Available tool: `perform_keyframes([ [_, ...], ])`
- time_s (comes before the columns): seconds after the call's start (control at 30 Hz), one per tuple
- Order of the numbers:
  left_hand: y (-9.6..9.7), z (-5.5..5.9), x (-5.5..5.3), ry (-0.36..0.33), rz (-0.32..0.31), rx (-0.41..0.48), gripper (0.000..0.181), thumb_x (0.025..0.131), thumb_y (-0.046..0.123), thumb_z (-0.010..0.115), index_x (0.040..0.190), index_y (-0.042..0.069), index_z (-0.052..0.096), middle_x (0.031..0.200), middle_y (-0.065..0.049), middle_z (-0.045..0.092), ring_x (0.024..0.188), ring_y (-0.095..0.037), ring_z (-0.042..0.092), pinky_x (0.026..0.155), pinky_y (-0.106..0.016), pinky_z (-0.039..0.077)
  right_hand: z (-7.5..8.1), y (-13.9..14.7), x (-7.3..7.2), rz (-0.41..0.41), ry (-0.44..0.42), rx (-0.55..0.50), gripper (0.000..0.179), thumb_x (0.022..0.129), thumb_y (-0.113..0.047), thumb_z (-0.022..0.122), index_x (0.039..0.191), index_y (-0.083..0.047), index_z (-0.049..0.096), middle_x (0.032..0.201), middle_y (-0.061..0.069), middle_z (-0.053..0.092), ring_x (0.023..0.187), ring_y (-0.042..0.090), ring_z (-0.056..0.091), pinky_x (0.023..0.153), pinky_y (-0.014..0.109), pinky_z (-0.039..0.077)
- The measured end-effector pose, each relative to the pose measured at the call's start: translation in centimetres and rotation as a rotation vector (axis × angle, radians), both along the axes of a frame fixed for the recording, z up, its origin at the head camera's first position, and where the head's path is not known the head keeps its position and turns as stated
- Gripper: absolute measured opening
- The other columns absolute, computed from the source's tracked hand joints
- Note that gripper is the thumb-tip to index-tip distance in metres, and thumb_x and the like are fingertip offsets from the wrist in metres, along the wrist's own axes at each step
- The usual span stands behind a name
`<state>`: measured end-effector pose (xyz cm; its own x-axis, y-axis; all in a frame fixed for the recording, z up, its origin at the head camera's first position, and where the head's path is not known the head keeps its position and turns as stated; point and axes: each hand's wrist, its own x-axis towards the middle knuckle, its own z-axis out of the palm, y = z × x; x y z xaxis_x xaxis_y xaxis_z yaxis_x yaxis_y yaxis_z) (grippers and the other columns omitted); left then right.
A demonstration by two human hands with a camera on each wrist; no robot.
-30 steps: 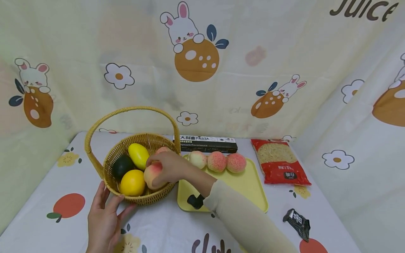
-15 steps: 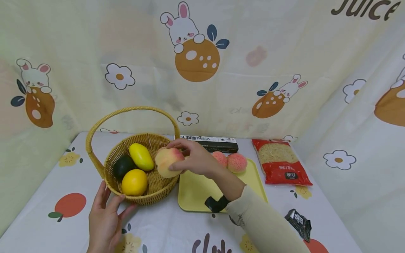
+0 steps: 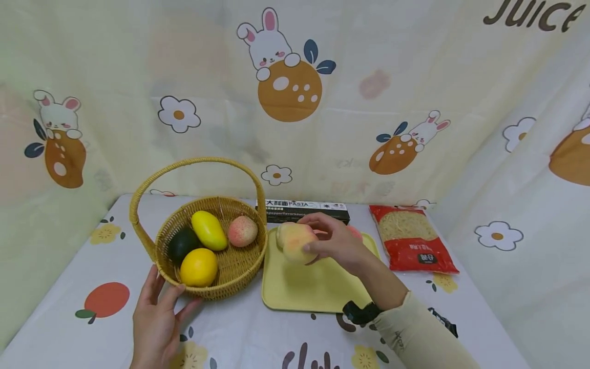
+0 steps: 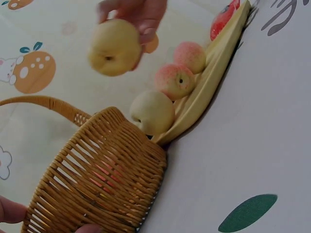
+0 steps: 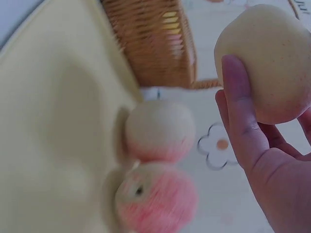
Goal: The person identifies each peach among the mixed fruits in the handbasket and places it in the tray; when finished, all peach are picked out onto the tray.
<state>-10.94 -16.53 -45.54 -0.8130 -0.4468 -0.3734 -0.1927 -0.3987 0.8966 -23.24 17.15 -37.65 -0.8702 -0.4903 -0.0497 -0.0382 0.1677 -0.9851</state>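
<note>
My right hand [image 3: 336, 243] holds a pale yellow peach [image 3: 297, 245] above the yellow tray [image 3: 304, 292], thumb and fingers on opposite sides of it. My left hand [image 3: 156, 312] holds the wicker basket [image 3: 216, 293] at its front left, with fingertips at the rim and lower side. Inside the basket lie a yellow mango [image 3: 209, 230], a dark green avocado-like fruit [image 3: 183, 246], a round yellow fruit [image 3: 198, 267] and a pink peach [image 3: 243, 231]. Along the tray's back edge sit a whitish peach [image 4: 153, 113] and two pink peaches [image 4: 175, 81], mostly hidden in the head view.
A black pasta box [image 3: 322, 210] lies behind the tray. To the tray's right is a red bag of noodles [image 3: 415, 241], and nearer the front a small black packet [image 3: 444, 322], partly hidden by the right sleeve. The basket's tall handle [image 3: 198, 161] arches over it.
My right hand has lifted the pale peach out of the basket and carried it right, over the tray. My left hand has stayed at the basket.
</note>
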Motion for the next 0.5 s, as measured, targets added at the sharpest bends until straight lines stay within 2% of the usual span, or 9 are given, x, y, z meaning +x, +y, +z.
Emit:
perform_keyframes([
  [0.3, 0.0, -0.1, -0.1, 0.000, -0.003, -0.006, 0.088, 0.104, 0.008, 0.055, 0.167, 0.050, 0.010, 0.180, 0.007, 0.004, 0.157, -0.032, 0.032, 0.096, -0.051, 0.061, -1.7, 1.9, 0.2, -0.023, 0.032, 0.083, 0.055, 0.087, -0.007, 0.077, 0.139, -0.007, 0.060, 0.134, 0.019, 0.062, 0.105, 0.026, 0.066, 0.073, 0.047, 0.068],
  [0.5, 0.0, -0.2, -0.1, -0.005, -0.004, -0.007, 0.087, 0.105, 0.008, 0.055, 0.167, 0.051, 0.010, 0.180, 0.008, 0.003, 0.158, -0.033, 0.031, 0.096, -0.051, 0.061, -2.3, 1.5, 0.3, -0.001, 0.136, 0.190, 0.053, 0.084, -0.011, 0.083, 0.135, -0.011, 0.066, 0.138, 0.014, 0.061, 0.104, 0.027, 0.066, 0.068, 0.047, 0.068],
])
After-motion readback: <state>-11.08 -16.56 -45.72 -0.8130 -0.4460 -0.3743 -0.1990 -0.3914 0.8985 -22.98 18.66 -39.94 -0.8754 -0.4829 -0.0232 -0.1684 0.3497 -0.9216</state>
